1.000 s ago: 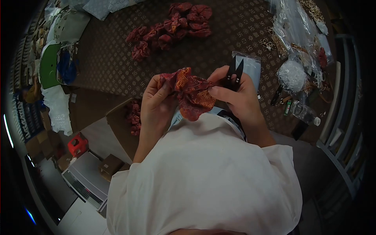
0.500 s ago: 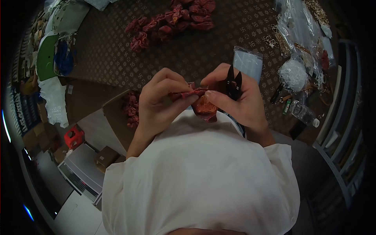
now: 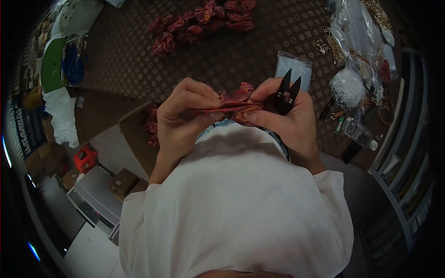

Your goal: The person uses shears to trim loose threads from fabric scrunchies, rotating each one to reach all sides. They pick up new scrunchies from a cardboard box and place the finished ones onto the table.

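Nearest my camera, a white shirt (image 3: 236,199) fills the lower centre of the frame. Above it, mid-frame, a red patterned cloth (image 3: 234,107) is raised between both hands, gathered into a narrow fold.

Left hand (image 3: 178,120): thumb and fingertips closed in a pinch on the cloth's left part. Right hand (image 3: 296,127): thumb and forefinger closed on its right part, with black snips (image 3: 282,105) lodged in the same hand, blades apart and pointing up the frame. I cannot tell what the hidden right fingers grip.

Handling, in my judgement: both pinches should sit near the fold's edge, with even, light tension so the layers neither slip nor bunch. The snips' tips are best kept angled away from the cloth and the left fingers, and the wrist turned with care.

Left of the hands, a carton (image 3: 136,141) contains similar red pieces (image 3: 151,127). Just beyond the right hand, a pale blue packet (image 3: 285,62) lies on the patterned table (image 3: 120,55); a clear bottle (image 3: 359,132) lies at right. Farther off, at upper centre, I record a red cloth pile (image 3: 194,33).
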`<state>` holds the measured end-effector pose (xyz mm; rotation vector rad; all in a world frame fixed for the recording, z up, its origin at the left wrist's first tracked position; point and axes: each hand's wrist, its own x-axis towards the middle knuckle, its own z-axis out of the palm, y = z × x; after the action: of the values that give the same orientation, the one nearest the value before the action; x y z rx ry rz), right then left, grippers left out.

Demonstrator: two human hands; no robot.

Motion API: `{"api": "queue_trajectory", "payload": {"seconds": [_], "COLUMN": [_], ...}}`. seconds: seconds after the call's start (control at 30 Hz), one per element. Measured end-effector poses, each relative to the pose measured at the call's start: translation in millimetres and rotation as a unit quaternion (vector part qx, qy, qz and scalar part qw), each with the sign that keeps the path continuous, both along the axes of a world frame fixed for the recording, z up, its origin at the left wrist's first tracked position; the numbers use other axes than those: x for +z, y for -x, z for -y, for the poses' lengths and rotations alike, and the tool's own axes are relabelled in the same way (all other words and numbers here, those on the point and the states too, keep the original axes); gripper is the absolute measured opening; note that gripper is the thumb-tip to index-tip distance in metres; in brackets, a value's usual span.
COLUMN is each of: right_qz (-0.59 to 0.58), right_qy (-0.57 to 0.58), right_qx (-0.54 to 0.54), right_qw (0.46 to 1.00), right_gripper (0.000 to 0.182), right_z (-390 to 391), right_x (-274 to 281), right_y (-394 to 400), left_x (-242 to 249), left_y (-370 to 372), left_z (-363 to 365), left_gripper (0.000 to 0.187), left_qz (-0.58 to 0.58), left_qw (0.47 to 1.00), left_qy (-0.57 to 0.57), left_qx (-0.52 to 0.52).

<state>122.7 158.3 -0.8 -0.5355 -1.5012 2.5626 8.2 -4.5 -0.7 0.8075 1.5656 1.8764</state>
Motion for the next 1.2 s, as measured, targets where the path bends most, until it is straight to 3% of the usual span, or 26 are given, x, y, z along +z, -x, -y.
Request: {"api": "queue_trajectory", "payload": {"seconds": [0.1, 0.17, 0.2, 0.27, 0.3, 0.37, 0.4, 0.47, 0.5, 0.57, 0.7, 0.9, 1.1, 1.17, 1.2], "right_qz": [0.010, 0.010, 0.011, -0.028, -0.027, -0.055, -0.056, -0.023, -0.024, -0.021, -0.046, -0.060, -0.041, -0.040, -0.040], "right_qy": [-0.004, -0.094, -0.094, -0.105, -0.106, -0.193, -0.192, -0.236, -0.233, -0.258, -0.273, -0.126, -0.084, -0.082, -0.083], "right_qx": [-0.010, 0.005, 0.003, 0.016, 0.015, -0.003, -0.005, -0.017, -0.017, 0.007, -0.015, -0.006, 0.018, 0.030, 0.032], "right_qw": [1.000, 0.996, 0.996, 0.994, 0.994, 0.980, 0.980, 0.971, 0.972, 0.966, 0.961, 0.990, 0.995, 0.995, 0.995], "right_gripper": [0.017, 0.020, 0.020, 0.026, 0.026, 0.031, 0.031, 0.030, 0.030, 0.034, 0.030, 0.015, 0.012, 0.011, 0.011], "right_z": [0, 0, 1, 4, 4, 3, 0, -8, -10, -10, -4, -8, -5, -3, -3], "right_x": [1, -2, -2, -2, -3, -5, -1, 9, 8, 5, -4, -14, -16, -13, -14], "right_y": [1, 1, 2, 5, 6, 7, 7, 3, 2, 0, 3, -1, -1, -1, -2], "left_x": [2, 13, 15, 15, 15, 14, 12, 7, 8, 9, 8, 12, 25, 24, 22], "left_y": [-1, -5, -6, -5, -5, -3, -1, 2, 2, 0, -2, -1, -4, 3, 5], "left_z": [-2, -11, -15, -21, -19, -11, -8, -2, -3, -4, -4, 1, -12, -9, -7], "left_gripper": [0.020, 0.024, 0.024, 0.029, 0.029, 0.032, 0.032, 0.029, 0.029, 0.025, 0.024, 0.025, 0.033, 0.026, 0.026], "left_qz": [-0.010, -0.146, -0.146, -0.397, -0.397, -0.203, -0.205, -0.015, -0.016, 0.184, 0.238, 0.303, 0.205, 0.103, 0.104], "left_qw": [1.000, 0.978, 0.978, 0.902, 0.902, 0.956, 0.955, 0.990, 0.990, 0.979, 0.969, 0.951, 0.973, 0.978, 0.978], "left_qy": [0.013, 0.144, 0.144, 0.169, 0.168, 0.211, 0.212, 0.137, 0.139, 0.066, 0.044, 0.064, 0.104, 0.161, 0.160], "left_qx": [-0.003, 0.039, 0.037, 0.018, 0.017, -0.023, -0.024, 0.030, 0.030, 0.054, 0.044, 0.023, 0.013, -0.084, -0.082]}}
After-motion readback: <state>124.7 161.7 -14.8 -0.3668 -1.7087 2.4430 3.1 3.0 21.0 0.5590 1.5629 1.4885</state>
